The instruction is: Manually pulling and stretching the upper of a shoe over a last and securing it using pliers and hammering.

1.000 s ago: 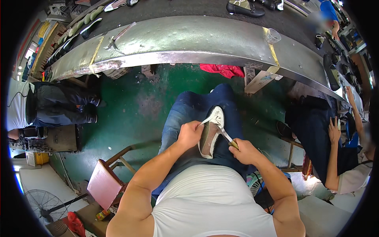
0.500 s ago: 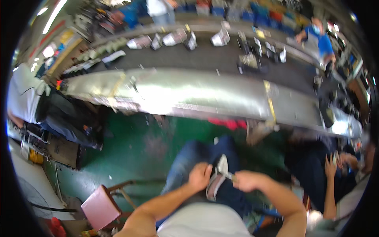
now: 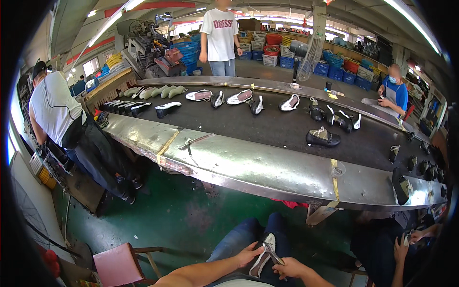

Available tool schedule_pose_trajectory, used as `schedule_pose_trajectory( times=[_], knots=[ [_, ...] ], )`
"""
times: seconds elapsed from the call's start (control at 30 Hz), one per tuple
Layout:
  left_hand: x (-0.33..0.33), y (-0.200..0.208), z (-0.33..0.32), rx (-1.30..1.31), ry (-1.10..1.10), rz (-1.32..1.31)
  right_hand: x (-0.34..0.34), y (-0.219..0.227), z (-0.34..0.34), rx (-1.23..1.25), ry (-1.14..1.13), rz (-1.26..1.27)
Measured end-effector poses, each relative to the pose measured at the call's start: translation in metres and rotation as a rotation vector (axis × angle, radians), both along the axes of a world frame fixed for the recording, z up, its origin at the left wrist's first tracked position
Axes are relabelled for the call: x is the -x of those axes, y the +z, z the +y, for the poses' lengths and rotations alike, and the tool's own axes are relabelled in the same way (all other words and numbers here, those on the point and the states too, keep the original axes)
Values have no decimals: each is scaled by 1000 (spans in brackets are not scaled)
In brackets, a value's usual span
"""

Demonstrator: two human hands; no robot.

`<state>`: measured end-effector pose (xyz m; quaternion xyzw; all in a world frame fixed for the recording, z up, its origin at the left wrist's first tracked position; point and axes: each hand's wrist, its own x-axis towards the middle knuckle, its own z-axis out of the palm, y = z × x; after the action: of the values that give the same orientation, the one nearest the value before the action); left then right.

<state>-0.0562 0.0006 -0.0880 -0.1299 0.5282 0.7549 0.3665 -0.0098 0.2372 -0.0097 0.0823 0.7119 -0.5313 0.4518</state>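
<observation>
A shoe upper [image 3: 258, 266], white with a greyish-mauve panel, rests on my lap with its pale tip pointing away from me. My left hand [image 3: 249, 254] grips its left side, fingers reaching to the edge. In my right hand [image 3: 289, 268] are metal pliers [image 3: 274, 256], handles in the palm. Their jaws lie against the right side of the upper near its front; whether they pinch the material is too small to tell.
Ahead runs a dark conveyor belt [image 3: 267, 122] with several shoes, edged by a metal ledge [image 3: 248, 170]. A pink-seated chair [image 3: 118, 265] stands at left. One person [image 3: 62, 107] bends at far left; another person's hands [image 3: 404, 246] work at right. Two more people stand beyond the belt.
The view has tilted up and sharpened, so my hands and the shoe upper appear lower. My left fingers now reach onto the upper's edge, and the pliers point more steeply forward.
</observation>
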Motion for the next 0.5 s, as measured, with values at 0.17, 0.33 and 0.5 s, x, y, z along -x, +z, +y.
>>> schedule_pose_trajectory(
  times=[0.17, 0.33, 0.5],
  knots=[
    [-7, 24, 8, 10, 31, -116, -35, -11, -10, 158, -253, -129],
    [-1, 9, 22, 185, 82, 114, -28, 18, -12, 164, -205, -29],
    [17, 44, 38, 94, 48, 10, -24, -15, 28, 562, -456, -452]
  ],
)
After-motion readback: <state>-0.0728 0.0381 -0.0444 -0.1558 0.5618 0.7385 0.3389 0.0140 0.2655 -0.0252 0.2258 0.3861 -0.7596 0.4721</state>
